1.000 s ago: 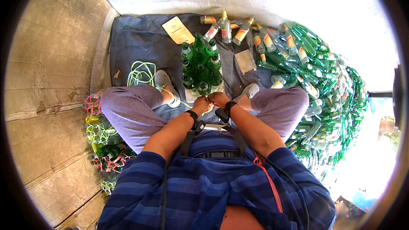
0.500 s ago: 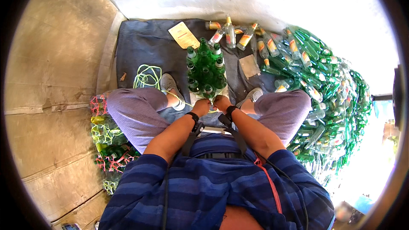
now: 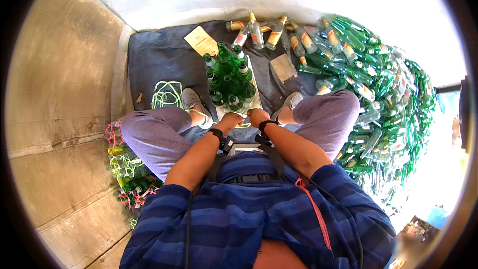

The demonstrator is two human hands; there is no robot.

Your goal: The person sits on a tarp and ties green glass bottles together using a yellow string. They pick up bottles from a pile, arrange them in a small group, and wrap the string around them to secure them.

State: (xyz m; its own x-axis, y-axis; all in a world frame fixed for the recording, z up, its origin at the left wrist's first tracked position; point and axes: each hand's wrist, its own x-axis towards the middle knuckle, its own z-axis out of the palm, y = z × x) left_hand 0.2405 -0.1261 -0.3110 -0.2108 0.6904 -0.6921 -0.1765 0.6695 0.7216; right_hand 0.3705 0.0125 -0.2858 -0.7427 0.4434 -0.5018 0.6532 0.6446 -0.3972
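Several green glass bottles stand upright in a tight cluster on a pale board between my feet. At the near edge of the board, my left hand and my right hand are closed, a small gap between them. A light green cord lies in loose loops by my left shoe, and one strand runs toward my left hand. A short stretch of it shows beneath my hands. Both sets of fingers look pinched on the cord, though their tips are mostly hidden.
A large heap of loose green and clear bottles fills the right side. Clear labelled bottles lie by the white wall. Tied bottle bundles sit by my left knee. A yellow paper and brown cardboard lie on the dark sheet.
My hands have drawn slightly apart at the front of the cluster. The whole view has shifted a little; the bottles still stand on the board.
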